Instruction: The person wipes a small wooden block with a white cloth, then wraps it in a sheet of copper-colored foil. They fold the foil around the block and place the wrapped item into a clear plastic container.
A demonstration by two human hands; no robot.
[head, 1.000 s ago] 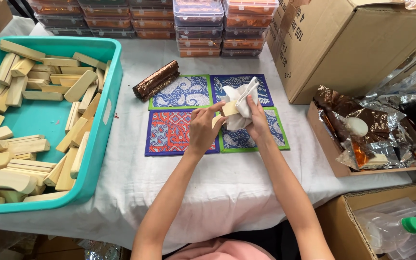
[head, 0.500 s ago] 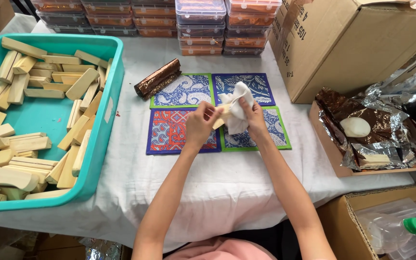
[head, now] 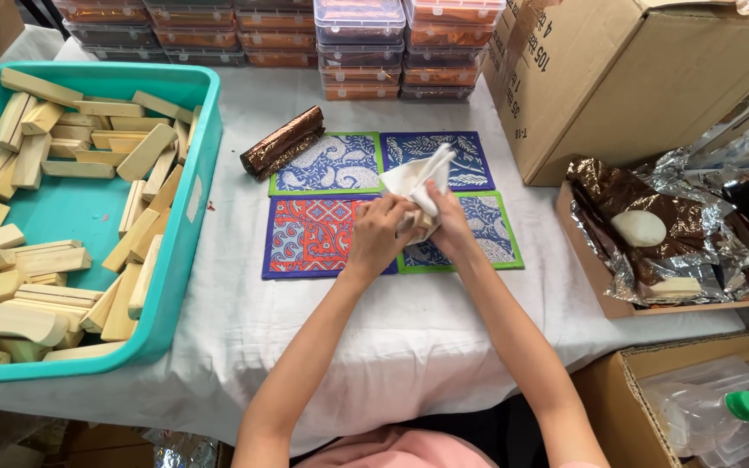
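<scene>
Both hands meet over the four patterned fabric mats (head: 322,234) laid as a square on the white tablecloth (head: 374,347)

Left hand (head: 381,234): fingers curled shut around a small pale wooden block (head: 427,222), of which only a sliver shows between the two hands. Right hand (head: 446,227): closed on a crumpled white cloth (head: 418,180), pressing it against the block from the right. The loose end of the cloth stands up and away from the person, toward the blue mat at the far right of the square

Key relation: block sits between the two palms, left hand on its left side, cloth and right hand on its right. Both hands touch it, neither is nearer. The block's long axis cannot be made out, too much of it is covered

Around them:
- teal plastic tub (head: 204,173) on the left, well apart from the hands, holding many plain wooden blocks (head: 54,147) lying every way
- a roll wrapped in brown shiny foil (head: 283,142), lying on a slant just beyond the green-edged mat, between tub and hands
- on the right, a shallow cardboard tray (head: 591,269) with crinkled brown foil sheets (head: 635,199) and a white rounded lump (head: 639,228) on them
- large cardboard box (head: 617,78) behind the tray
- stacked clear plastic cases (head: 366,43) along the far edge
</scene>
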